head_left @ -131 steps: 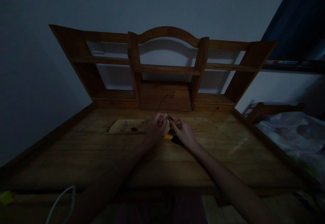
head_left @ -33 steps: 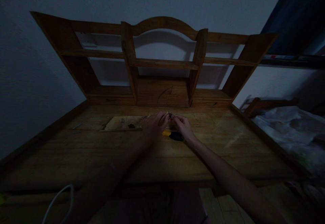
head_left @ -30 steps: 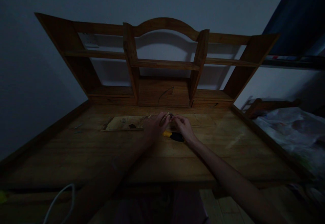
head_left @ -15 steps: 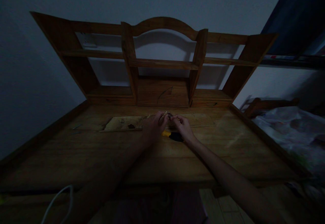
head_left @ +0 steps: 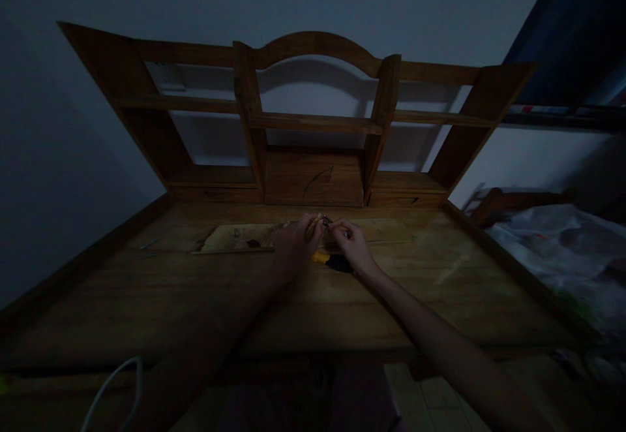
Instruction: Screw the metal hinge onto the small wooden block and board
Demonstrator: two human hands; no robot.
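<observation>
Desktop [head_left: 303, 318] dimly lit, wood planks running side to side. Left hand [head_left: 296, 246] over the middle, thumb and fingers pinched on a small pale piece [head_left: 319, 217], end poking up past the fingertips. Right hand [head_left: 355, 246] just beside it, thumb and index closed on a small dark piece [head_left: 326, 222] with a bit of shine. The two pieces meet in the narrow gap between the hands; too dark to tell how they join, or what exactly they are.

Long thin wooden board [head_left: 229, 238] lies flat under and behind both hands, left end ragged, dark stains on it. Dark brown chip [head_left: 253, 243] on it, left of the left hand. Yellow-and-black tool handle [head_left: 337, 262] lies on the desktop in front of the right hand, rest hidden.

Two thin metal bits [head_left: 148, 245] well off to the left. Wooden hutch [head_left: 315, 122] along the back edge. White cable [head_left: 115, 373] loops at near left. Translucent plastic bag [head_left: 557, 243] beyond the right edge.
</observation>
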